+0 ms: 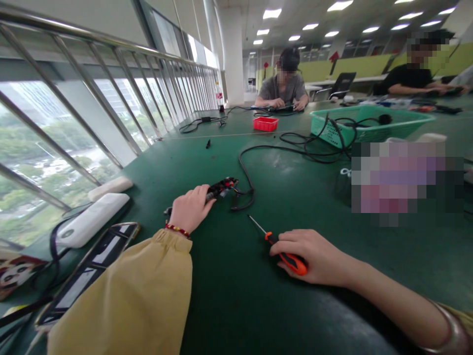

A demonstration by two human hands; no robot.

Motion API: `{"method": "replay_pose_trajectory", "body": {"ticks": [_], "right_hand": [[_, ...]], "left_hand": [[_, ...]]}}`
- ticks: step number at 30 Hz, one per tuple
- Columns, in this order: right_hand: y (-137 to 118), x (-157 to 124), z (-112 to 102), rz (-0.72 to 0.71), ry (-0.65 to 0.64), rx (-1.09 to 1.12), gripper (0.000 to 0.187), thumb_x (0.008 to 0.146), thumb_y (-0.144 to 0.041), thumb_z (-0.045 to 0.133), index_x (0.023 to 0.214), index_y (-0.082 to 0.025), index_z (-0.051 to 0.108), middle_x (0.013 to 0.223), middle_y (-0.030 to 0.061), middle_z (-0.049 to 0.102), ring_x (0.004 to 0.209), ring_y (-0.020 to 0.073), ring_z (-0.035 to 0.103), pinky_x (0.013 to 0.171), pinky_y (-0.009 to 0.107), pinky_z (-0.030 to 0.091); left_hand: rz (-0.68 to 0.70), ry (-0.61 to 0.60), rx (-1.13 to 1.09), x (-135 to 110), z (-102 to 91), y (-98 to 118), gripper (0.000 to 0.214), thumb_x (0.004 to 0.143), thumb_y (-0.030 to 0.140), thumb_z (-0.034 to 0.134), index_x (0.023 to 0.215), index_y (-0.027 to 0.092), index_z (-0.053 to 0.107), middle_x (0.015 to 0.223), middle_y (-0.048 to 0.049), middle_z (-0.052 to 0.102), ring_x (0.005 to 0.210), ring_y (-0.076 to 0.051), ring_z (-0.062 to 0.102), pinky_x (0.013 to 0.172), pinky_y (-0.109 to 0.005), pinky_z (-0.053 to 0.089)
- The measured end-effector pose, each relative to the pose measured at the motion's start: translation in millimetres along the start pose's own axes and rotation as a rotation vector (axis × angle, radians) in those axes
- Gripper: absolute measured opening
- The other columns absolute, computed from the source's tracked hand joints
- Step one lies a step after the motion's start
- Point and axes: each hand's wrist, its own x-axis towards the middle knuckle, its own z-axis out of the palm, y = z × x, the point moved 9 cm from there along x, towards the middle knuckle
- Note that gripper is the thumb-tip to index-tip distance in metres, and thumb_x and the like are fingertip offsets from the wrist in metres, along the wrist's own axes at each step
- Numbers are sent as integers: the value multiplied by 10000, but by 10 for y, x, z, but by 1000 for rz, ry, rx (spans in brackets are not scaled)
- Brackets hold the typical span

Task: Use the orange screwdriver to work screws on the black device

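Note:
My left hand [191, 206] is closed around a long black device [220, 186] lying low over the green table. Coloured wires show at its far end, and my fingers hide its middle. A black cable [247, 172] curves past that end; whether it joins the device I cannot tell. In my right hand [308, 254] is a screwdriver [271, 237] with an orange and black handle. Its thin metal shaft points up and left, toward the device, with the tip apart from it.
A phone [96, 264], a white power bank [94, 219] and cords lie at left beside the metal railing [111, 49]. Farther off are a red tray [265, 124], a green basket [391, 130] holding cables, and a bottle [219, 96]. Two people sit working across the table.

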Motion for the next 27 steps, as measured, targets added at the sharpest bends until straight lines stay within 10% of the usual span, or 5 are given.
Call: {"method": "replay_pose_trajectory", "body": {"ticks": [10, 16, 27], "right_hand": [[45, -14, 37, 17, 3, 33, 198, 797, -241, 505, 994, -239, 527, 926, 13, 611, 814, 142, 565, 724, 271, 406], [56, -19, 30, 30, -1, 46, 205, 800, -240, 504, 1004, -233, 517, 935, 13, 607, 820, 144, 561, 731, 275, 411], [85, -14, -22, 24, 60, 67, 216, 812, -262, 494, 1022, -231, 532, 924, 20, 605, 762, 132, 572, 681, 258, 420]], "left_hand": [[-520, 160, 153, -346, -251, -1137, 241, 825, 335, 428, 1018, 195, 461, 965, -66, 537, 909, -268, 504, 684, -353, 380], [-475, 175, 4, -294, 31, -1200, 197, 803, 275, 444, 984, 200, 459, 918, -58, 484, 885, -271, 465, 705, -384, 373], [-369, 340, 26, -269, -290, -850, 269, 851, 287, 387, 1083, 188, 482, 1060, -88, 503, 995, -283, 449, 847, -438, 347]]}}
